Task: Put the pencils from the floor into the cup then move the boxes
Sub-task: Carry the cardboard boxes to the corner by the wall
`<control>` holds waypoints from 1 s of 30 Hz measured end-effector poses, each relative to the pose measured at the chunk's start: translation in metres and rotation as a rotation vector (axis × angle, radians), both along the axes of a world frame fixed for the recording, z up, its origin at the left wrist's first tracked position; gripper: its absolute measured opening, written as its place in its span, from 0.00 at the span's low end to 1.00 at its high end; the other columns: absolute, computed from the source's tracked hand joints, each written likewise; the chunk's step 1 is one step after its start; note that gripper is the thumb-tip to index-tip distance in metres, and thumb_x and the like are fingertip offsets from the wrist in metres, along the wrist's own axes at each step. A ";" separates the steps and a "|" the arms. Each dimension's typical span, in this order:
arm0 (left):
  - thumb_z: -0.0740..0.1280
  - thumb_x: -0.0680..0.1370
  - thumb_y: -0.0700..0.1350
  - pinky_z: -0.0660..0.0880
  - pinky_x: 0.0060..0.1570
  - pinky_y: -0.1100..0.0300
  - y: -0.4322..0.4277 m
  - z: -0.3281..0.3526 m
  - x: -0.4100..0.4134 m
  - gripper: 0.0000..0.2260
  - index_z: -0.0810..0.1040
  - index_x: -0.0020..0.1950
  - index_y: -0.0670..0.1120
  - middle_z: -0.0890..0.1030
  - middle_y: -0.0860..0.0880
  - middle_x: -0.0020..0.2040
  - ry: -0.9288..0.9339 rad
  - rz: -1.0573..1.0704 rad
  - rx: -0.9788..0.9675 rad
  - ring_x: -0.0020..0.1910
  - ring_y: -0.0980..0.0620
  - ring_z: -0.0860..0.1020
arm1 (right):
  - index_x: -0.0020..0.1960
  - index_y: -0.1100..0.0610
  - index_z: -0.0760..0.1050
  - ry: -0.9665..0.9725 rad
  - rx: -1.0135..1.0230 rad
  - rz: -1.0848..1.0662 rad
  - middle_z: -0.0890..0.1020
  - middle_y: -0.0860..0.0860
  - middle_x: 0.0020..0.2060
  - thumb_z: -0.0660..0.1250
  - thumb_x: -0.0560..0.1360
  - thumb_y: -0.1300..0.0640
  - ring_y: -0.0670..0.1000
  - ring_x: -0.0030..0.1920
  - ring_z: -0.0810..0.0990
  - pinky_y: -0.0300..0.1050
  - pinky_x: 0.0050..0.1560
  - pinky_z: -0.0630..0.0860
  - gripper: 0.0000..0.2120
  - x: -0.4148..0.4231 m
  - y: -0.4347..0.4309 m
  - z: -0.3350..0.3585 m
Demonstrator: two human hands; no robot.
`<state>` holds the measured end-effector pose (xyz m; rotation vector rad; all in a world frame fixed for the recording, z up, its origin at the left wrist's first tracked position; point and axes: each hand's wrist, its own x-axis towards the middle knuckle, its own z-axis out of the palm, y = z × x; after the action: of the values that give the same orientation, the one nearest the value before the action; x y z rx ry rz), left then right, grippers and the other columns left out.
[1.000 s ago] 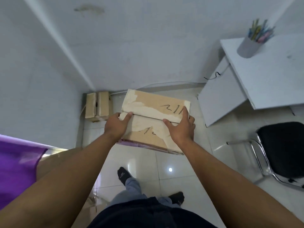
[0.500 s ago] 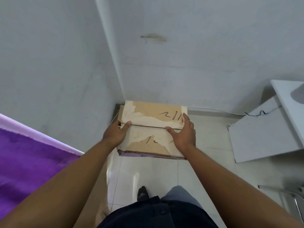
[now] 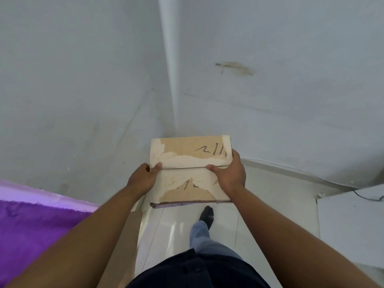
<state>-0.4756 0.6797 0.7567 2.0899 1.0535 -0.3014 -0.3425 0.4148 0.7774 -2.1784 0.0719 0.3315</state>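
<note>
I carry a brown cardboard box (image 3: 187, 154) with torn white tape and dark handwriting on its closed flaps, held out in front of me above the floor. My left hand (image 3: 143, 177) grips its left side with the thumb on top by the flap seam. On the right side my right hand (image 3: 230, 173) grips it, thumb on the top and fingers along the edge. The cup and the pencils are out of view.
A wall corner (image 3: 170, 80) stands straight ahead. A purple cover (image 3: 35, 225) lies at lower left, with a brown cardboard piece (image 3: 126, 242) beside it. A white desk panel (image 3: 351, 229) is at the right. White tiled floor (image 3: 166, 229) and my socked foot (image 3: 206, 215) show below.
The view has swung left toward the wall corner with the box still held in both hands. The desk with the cup, the chair and the small boxes have left the frame.
</note>
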 end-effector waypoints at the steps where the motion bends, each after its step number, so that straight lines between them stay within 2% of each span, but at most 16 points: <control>1: 0.57 0.78 0.73 0.71 0.40 0.53 0.004 -0.002 0.007 0.28 0.73 0.47 0.47 0.79 0.48 0.46 0.005 0.020 -0.006 0.45 0.48 0.78 | 0.71 0.43 0.68 -0.001 0.004 0.019 0.80 0.43 0.60 0.85 0.61 0.42 0.52 0.60 0.80 0.51 0.58 0.80 0.43 0.012 0.008 -0.002; 5: 0.58 0.77 0.73 0.72 0.41 0.53 0.024 -0.003 0.039 0.27 0.74 0.48 0.49 0.80 0.50 0.47 0.023 0.084 -0.022 0.46 0.49 0.79 | 0.77 0.44 0.63 -0.016 -0.024 0.093 0.70 0.48 0.65 0.84 0.64 0.42 0.53 0.61 0.77 0.50 0.62 0.78 0.48 0.060 0.041 -0.008; 9: 0.56 0.76 0.75 0.72 0.39 0.54 0.040 0.001 0.076 0.29 0.74 0.48 0.49 0.80 0.49 0.46 0.046 0.128 -0.009 0.44 0.51 0.78 | 0.79 0.45 0.62 -0.007 -0.062 0.151 0.71 0.49 0.63 0.83 0.64 0.39 0.54 0.61 0.78 0.53 0.61 0.79 0.50 0.112 0.063 -0.012; 12: 0.56 0.76 0.75 0.74 0.41 0.53 0.050 -0.003 0.096 0.30 0.75 0.49 0.48 0.80 0.48 0.46 0.071 0.148 -0.019 0.45 0.49 0.79 | 0.79 0.46 0.62 0.015 -0.057 0.184 0.71 0.50 0.64 0.84 0.64 0.41 0.55 0.62 0.78 0.53 0.62 0.79 0.50 0.142 0.078 -0.021; 14: 0.55 0.77 0.75 0.77 0.44 0.51 0.057 -0.006 0.104 0.31 0.75 0.50 0.47 0.80 0.48 0.47 0.095 0.166 -0.043 0.45 0.49 0.79 | 0.79 0.46 0.62 0.028 -0.049 0.203 0.71 0.50 0.64 0.84 0.65 0.42 0.55 0.62 0.78 0.52 0.62 0.78 0.50 0.155 0.092 -0.027; 18: 0.50 0.77 0.75 0.79 0.56 0.46 0.074 -0.012 0.114 0.36 0.76 0.61 0.45 0.81 0.47 0.54 0.103 0.221 -0.138 0.52 0.46 0.80 | 0.79 0.49 0.62 0.056 -0.024 0.230 0.70 0.49 0.64 0.85 0.65 0.45 0.55 0.64 0.76 0.48 0.60 0.75 0.50 0.171 0.124 -0.034; 22: 0.50 0.78 0.75 0.79 0.61 0.42 0.095 -0.026 0.118 0.40 0.75 0.67 0.42 0.80 0.42 0.61 0.130 0.293 -0.238 0.58 0.41 0.80 | 0.77 0.47 0.65 0.075 -0.002 0.263 0.69 0.42 0.60 0.84 0.65 0.48 0.52 0.65 0.76 0.44 0.58 0.72 0.47 0.181 0.151 -0.046; 25: 0.53 0.79 0.72 0.81 0.58 0.42 0.108 -0.047 0.126 0.38 0.74 0.68 0.41 0.81 0.41 0.59 0.139 0.347 -0.332 0.55 0.41 0.82 | 0.76 0.44 0.65 0.068 -0.040 0.297 0.70 0.41 0.62 0.84 0.65 0.48 0.51 0.65 0.75 0.45 0.59 0.72 0.45 0.192 0.169 -0.062; 27: 0.55 0.82 0.69 0.83 0.54 0.41 0.104 -0.052 0.129 0.34 0.74 0.68 0.40 0.81 0.40 0.58 0.115 0.420 -0.394 0.53 0.40 0.83 | 0.77 0.44 0.64 0.062 -0.100 0.338 0.73 0.44 0.65 0.83 0.65 0.47 0.53 0.67 0.73 0.51 0.63 0.74 0.46 0.200 0.174 -0.065; 30: 0.57 0.83 0.64 0.84 0.44 0.46 0.105 -0.079 0.143 0.30 0.72 0.71 0.40 0.79 0.39 0.61 0.127 0.533 -0.486 0.54 0.39 0.82 | 0.80 0.47 0.61 0.071 -0.221 0.402 0.72 0.50 0.71 0.82 0.66 0.46 0.57 0.69 0.71 0.59 0.66 0.74 0.48 0.223 0.198 -0.091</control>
<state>-0.3331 0.7849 0.6777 1.3203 1.4030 -0.3778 -0.1200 0.6127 0.6867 -2.3940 -0.3070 0.6548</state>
